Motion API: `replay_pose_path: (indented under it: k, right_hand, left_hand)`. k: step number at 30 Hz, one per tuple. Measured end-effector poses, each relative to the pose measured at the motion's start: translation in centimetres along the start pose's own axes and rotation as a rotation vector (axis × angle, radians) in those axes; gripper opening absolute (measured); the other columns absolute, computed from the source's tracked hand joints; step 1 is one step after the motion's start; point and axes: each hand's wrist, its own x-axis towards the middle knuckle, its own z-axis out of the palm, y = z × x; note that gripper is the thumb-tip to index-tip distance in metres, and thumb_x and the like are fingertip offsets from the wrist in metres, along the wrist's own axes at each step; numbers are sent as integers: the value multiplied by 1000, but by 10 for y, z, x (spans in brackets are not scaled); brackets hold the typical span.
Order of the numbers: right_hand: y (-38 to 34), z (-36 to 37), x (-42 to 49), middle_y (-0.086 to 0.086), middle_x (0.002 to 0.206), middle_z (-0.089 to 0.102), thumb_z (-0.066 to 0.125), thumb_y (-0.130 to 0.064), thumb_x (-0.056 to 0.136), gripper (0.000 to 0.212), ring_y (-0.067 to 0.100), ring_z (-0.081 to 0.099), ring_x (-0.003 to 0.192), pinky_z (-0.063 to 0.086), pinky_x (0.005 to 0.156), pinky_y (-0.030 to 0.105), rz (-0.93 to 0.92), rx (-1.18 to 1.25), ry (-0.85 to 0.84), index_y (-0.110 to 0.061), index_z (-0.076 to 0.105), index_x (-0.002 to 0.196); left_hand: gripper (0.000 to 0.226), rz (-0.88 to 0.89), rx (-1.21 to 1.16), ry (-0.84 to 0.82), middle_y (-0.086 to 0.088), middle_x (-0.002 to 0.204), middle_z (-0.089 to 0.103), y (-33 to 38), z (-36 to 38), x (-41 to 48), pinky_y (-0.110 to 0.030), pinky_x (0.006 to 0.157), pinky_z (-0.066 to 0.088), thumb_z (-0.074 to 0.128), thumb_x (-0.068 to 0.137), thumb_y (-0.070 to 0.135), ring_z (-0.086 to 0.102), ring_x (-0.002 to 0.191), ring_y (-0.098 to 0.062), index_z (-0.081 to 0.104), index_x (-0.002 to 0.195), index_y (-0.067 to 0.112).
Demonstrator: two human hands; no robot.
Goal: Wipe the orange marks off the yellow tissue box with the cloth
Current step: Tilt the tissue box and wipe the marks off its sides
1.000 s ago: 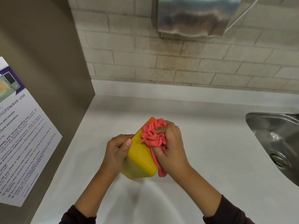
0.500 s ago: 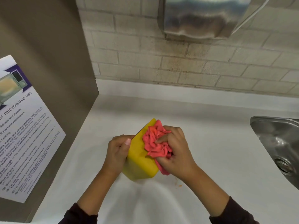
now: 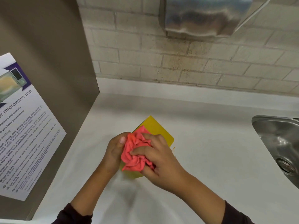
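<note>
A poster (image 3: 24, 126) hangs on the panel left of the box. The left hand (image 3: 114, 149) grips the box's left side, fingers curled round its edge, steadying it on the table (image 3: 210, 151). The yellow box (image 3: 155, 131) sits left of the sink (image 3: 278, 143), its far corner bare and clean-looking. The right hand (image 3: 159, 159) has its fingers bunched tight on the red cloth (image 3: 136, 152), pressing it onto the box's near half. No orange marks show; any left lie under the cloth. Risks: hard rubbing could dent the box or slide it from the left grip, and a loaded cloth may smear orange onward. An orange speck (image 3: 174, 148) lies just right of the box.
</note>
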Motion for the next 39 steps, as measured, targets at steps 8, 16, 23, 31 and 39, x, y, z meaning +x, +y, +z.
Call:
replay_pose_path:
  k: [8,16,23,31,39]
  right_hand:
    - [24,-34,-12,3,106,55,75,-28,69,25,12,46,113,41,88,34,3,95,-73,-16,67,90]
    - [24,-10,13,-3,96,60,61,-33,73,20,18,51,94,39,82,26,315,38,278,-24,61,91]
    - [6,4,12,-1,93,57,74,-18,74,23,16,50,97,36,83,27,61,44,85,-18,67,96]
    - [29,-21,-25,-3,111,50,72,-41,75,32,16,48,106,39,88,24,-43,21,62,-24,56,97]
    - [37,-22,-44,-20,100,60,56,-15,72,25,4,59,97,44,85,16,452,467,518,-32,58,90]
  left_hand:
    - [43,263,119,19,4,78,74,0,6,1,-19,65,52,51,74,59,67,72,-8,73,82,23]
    - [52,192,131,123,16,79,74,-2,6,4,-15,63,53,49,61,81,68,75,-3,73,83,41]
    - [43,44,-3,90,-3,78,75,2,2,4,-37,74,55,52,70,62,66,82,-25,74,79,26]
    - [40,192,188,-20,6,79,71,14,8,-2,-17,66,48,52,64,46,62,75,-6,64,91,18]
    - [73,-43,327,-199,-3,124,57,11,-27,-17,-35,98,47,58,50,35,51,121,-17,49,122,25]
